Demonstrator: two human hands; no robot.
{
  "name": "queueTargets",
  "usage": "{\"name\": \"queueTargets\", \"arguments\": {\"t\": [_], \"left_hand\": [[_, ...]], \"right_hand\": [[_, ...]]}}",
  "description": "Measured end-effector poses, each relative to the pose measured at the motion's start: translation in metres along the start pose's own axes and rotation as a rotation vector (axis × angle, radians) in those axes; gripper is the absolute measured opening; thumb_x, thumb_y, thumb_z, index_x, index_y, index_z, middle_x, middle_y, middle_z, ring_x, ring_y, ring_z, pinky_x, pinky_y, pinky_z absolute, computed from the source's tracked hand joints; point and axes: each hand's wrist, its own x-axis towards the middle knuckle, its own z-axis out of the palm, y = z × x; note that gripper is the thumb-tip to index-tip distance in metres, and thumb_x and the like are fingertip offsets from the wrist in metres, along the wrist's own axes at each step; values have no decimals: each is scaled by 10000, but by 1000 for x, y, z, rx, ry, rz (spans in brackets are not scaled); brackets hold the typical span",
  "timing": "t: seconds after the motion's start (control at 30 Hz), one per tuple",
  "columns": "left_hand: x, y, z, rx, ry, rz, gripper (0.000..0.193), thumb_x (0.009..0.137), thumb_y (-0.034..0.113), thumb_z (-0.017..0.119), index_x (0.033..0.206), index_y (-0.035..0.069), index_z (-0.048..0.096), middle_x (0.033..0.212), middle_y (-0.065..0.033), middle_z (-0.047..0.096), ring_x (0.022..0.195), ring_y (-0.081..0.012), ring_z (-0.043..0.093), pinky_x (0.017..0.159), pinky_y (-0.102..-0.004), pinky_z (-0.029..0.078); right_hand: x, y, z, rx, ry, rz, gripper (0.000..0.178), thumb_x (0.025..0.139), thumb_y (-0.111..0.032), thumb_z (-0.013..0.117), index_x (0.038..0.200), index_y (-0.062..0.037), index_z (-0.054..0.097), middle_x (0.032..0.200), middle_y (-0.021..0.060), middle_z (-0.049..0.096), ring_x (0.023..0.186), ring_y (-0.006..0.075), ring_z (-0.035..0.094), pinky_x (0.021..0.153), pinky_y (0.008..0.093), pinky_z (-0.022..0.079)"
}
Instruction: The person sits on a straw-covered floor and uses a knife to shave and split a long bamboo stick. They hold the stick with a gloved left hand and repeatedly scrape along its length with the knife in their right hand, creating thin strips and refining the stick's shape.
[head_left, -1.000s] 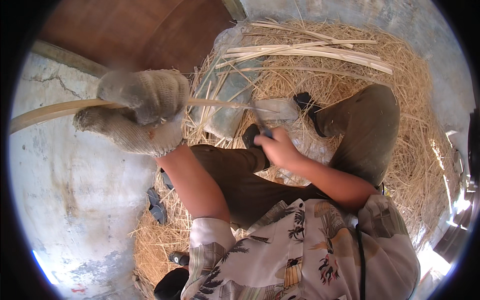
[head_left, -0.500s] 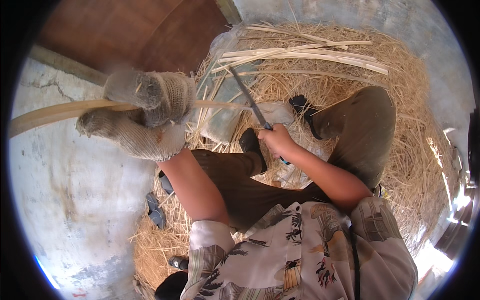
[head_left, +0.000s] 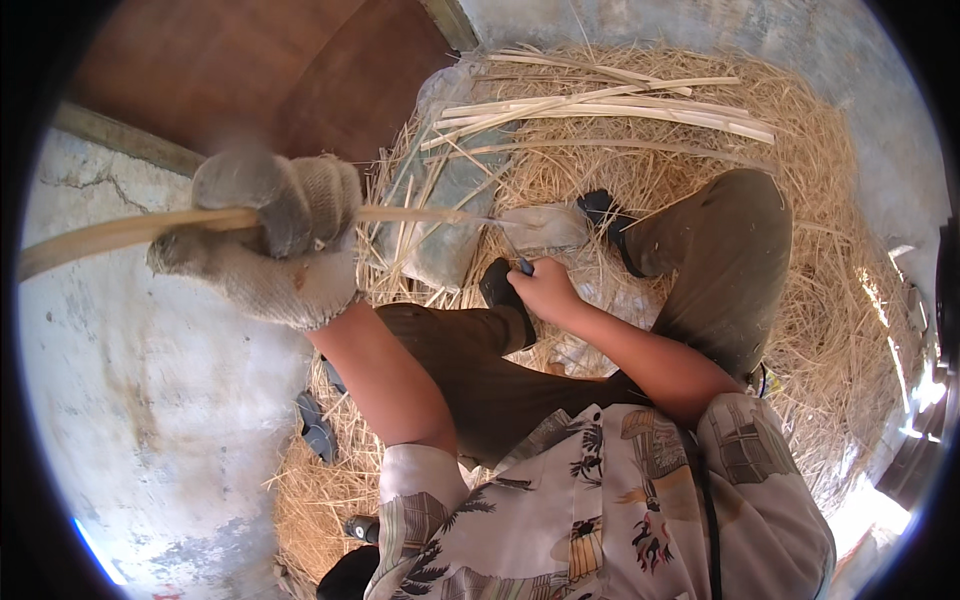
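Observation:
My left hand point(head_left: 285, 280), in a worn knitted work glove, is raised at the left with its fingers closed round a long pale bamboo strip point(head_left: 110, 235). One end of the strip runs past the left wall; the other, thinner end sticks out to the right of the glove and looks blurred. My bare right hand point(head_left: 547, 292) grips a knife point(head_left: 525, 266) in front of my shin. Only a bit of its dark handle end and a thin line of blade show, close by the strip's right end. Whether the blade touches the strip, I cannot tell.
Several split bamboo strips point(head_left: 620, 108) lie on a heap of shavings point(head_left: 830, 200) beyond my feet. A greenish-grey padded sack point(head_left: 440, 240) rests near my left foot. A sandal point(head_left: 316, 428) lies by the stained wall point(head_left: 150, 390). A brown panel point(head_left: 300, 70) stands at the far left.
The knife has swung from pointing away, its blade broadside, to being seen nearly edge-on beside the strip. My left hand has shifted slightly left with the strip.

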Motion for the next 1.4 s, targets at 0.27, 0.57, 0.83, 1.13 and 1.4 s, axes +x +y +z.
{"name": "queueTargets", "arguments": {"t": [0.27, 0.57, 0.83, 1.13, 1.4], "left_hand": [[-3, 18, -11, 60, -30, 13, 710, 837, 783, 564, 561, 146, 415, 427, 37, 295, 346, -83, 256, 348, -250, 226], [-7, 7, 0, -76, -30, -13, 730, 831, 816, 524, 567, 151, 382, 441, 36, 298, 364, -80, 262, 372, -241, 230], [-7, 3, 12, -68, -62, 1, 771, 814, 869, 466, 596, 129, 481, 442, 34, 330, 358, -81, 265, 373, -238, 228], [-4, 7, -1, -38, -23, 8, 782, 830, 865, 452, 581, 124, 467, 427, 24, 333, 339, -84, 275, 332, -245, 232], [-7, 12, -6, -15, -66, 2, 775, 838, 865, 439, 587, 133, 466, 425, 23, 317, 340, -84, 261, 334, -244, 224]], "right_hand": [[-20, -30, -6, 145, -173, 231, 373, 882, -262, 624, 653, 31, 584, 572, 151, 584, 483, 271, 585, 517, 434, 459], [-38, -68, -17, 386, -136, 50, 357, 944, -243, 631, 668, -76, 478, 541, 33, 458, 441, 139, 435, 430, 349, 317], [-8, 21, -3, 386, -198, 653, 369, 879, -273, 613, 699, 46, 570, 569, 124, 549, 491, 219, 567, 492, 386, 439], [-9, 14, 6, 570, -203, 588, 374, 912, -253, 622, 686, 43, 596, 521, 159, 543, 418, 272, 531, 448, 402, 407], [-29, -26, -1, -19, -22, -285, 322, 909, -262, 609, 842, 52, 642, 559, 189, 556, 484, 322, 555, 515, 442, 441]]}}
